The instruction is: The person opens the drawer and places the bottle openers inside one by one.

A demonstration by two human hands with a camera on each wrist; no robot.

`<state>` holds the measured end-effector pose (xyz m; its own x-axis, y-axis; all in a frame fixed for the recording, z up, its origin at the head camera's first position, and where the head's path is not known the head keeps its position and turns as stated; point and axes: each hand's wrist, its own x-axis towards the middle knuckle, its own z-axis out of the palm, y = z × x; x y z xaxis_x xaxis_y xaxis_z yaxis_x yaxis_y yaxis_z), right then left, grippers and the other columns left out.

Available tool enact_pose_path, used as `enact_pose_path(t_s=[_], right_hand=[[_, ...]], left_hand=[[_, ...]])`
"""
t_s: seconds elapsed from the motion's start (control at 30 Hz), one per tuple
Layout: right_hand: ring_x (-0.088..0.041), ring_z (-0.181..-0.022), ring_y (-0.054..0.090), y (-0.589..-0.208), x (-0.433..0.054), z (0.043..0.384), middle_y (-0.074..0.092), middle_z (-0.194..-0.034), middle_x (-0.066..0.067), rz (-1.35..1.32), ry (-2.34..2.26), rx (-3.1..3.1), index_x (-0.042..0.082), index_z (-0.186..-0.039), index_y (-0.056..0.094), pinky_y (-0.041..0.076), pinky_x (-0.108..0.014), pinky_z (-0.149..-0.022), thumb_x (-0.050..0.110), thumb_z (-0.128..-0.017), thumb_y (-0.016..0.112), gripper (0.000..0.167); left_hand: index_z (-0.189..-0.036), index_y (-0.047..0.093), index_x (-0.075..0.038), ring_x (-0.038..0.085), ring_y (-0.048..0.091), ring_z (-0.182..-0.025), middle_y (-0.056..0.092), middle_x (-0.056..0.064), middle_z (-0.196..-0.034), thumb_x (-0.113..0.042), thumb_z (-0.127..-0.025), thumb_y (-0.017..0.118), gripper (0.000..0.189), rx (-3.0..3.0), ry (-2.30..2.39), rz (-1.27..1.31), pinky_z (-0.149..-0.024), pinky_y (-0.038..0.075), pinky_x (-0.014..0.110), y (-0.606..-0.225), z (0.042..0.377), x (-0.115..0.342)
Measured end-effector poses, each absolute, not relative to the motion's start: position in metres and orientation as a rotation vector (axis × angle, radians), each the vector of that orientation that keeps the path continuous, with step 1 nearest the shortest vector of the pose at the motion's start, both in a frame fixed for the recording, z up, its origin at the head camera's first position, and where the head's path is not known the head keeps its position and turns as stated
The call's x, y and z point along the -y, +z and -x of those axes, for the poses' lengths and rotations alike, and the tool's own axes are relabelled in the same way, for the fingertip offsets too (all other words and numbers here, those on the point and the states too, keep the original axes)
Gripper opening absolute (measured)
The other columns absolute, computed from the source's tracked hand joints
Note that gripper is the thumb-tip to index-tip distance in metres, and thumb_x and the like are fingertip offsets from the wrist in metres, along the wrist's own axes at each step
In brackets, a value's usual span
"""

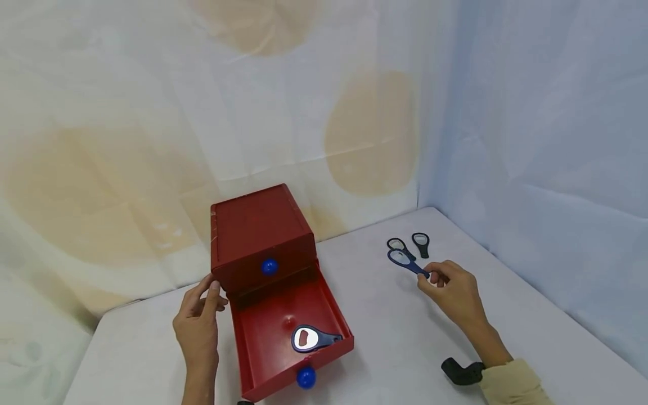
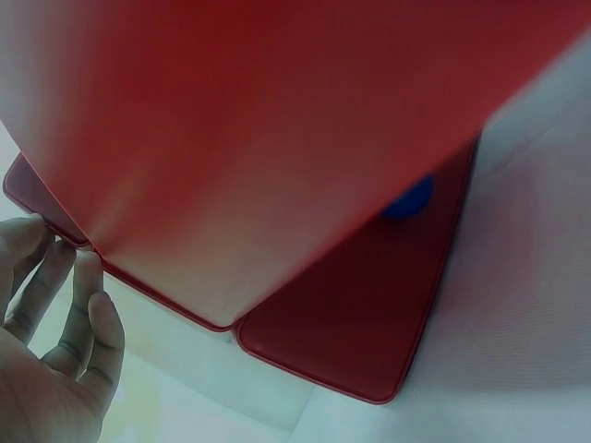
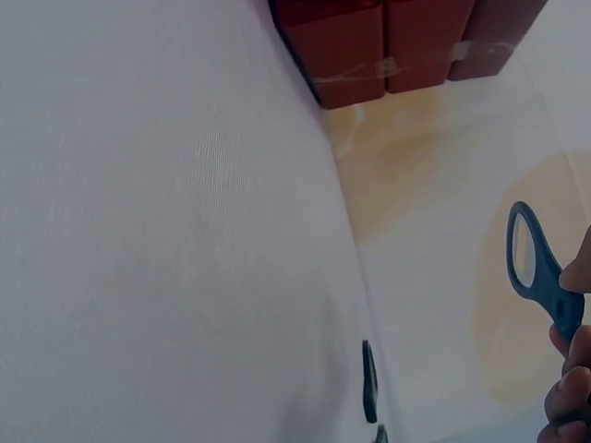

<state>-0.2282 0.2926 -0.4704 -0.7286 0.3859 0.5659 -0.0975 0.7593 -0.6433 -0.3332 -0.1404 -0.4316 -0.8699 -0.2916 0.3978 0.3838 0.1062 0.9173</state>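
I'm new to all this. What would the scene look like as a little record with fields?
Furniture: red drawer unit with blue knobs
Open drawer: one, with a blue-rimmed bottle opener inside
Left hand: touching the unit's left edge
Right hand: pinching another blue bottle opener in the air
On the table: two dark bottle openers, beyond the right hand

Right hand (image 3: 579,349) — cropped by the right-wrist view's edge; red drawer (image 2: 231,166) — blurred, left-wrist view
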Motion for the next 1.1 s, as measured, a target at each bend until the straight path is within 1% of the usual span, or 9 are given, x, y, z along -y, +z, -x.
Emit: enact_pose_path(t_s=[0.17,0.4,0.6,0.83,1.1], right_hand=[[-0.013,-0.068,0.050,-0.463,-0.278,0.228,0.055,-0.074,0.003,0.173,0.898,2.234,0.010,-0.086,0.072,0.040,-0.018,-0.055,0.007,-0.079,0.081,0.012],[-0.013,-0.065,0.050,-0.454,-0.260,0.230,0.053,-0.071,0.004,0.036,0.899,2.179,0.012,-0.083,0.071,0.039,-0.014,-0.056,0.000,-0.075,0.081,0.017],[-0.011,-0.067,0.049,-0.448,-0.243,0.233,0.053,-0.072,0.004,-0.002,0.925,2.207,0.014,-0.085,0.070,0.041,-0.018,-0.054,0.003,-0.076,0.082,0.019],[-0.010,-0.067,0.050,-0.441,-0.224,0.232,0.054,-0.072,0.001,-0.043,0.950,2.237,0.017,-0.086,0.070,0.042,-0.021,-0.054,0.005,-0.076,0.083,0.020],[-0.008,-0.066,0.050,-0.438,-0.212,0.227,0.051,-0.071,0.009,-0.117,0.961,2.231,0.020,-0.084,0.068,0.043,-0.021,-0.053,0.006,-0.074,0.085,0.024]], left_hand=[[-0.122,0.074,-0.013,0.012,0.061,-0.068,0.065,0.004,-0.100,-0.022,-0.096,0.069,0.028,1.885,-1.813,0.094,-0.071,0.049,0.019,-0.431,0.334,0.139],[-0.124,0.073,-0.015,0.012,0.062,-0.070,0.065,0.002,-0.102,-0.023,-0.097,0.068,0.029,1.921,-1.797,0.104,-0.072,0.049,0.019,-0.432,0.335,0.134],[-0.124,0.073,-0.013,0.012,0.061,-0.068,0.065,0.001,-0.100,-0.021,-0.097,0.068,0.028,1.918,-1.784,0.116,-0.072,0.048,0.020,-0.433,0.335,0.133],[-0.124,0.073,-0.012,0.012,0.061,-0.068,0.065,0.003,-0.101,-0.019,-0.097,0.068,0.028,1.902,-1.783,0.132,-0.070,0.048,0.020,-0.432,0.337,0.133],[-0.124,0.073,-0.017,0.013,0.061,-0.070,0.065,0.003,-0.102,-0.025,-0.098,0.067,0.028,1.925,-1.778,0.108,-0.071,0.047,0.021,-0.433,0.338,0.130]])
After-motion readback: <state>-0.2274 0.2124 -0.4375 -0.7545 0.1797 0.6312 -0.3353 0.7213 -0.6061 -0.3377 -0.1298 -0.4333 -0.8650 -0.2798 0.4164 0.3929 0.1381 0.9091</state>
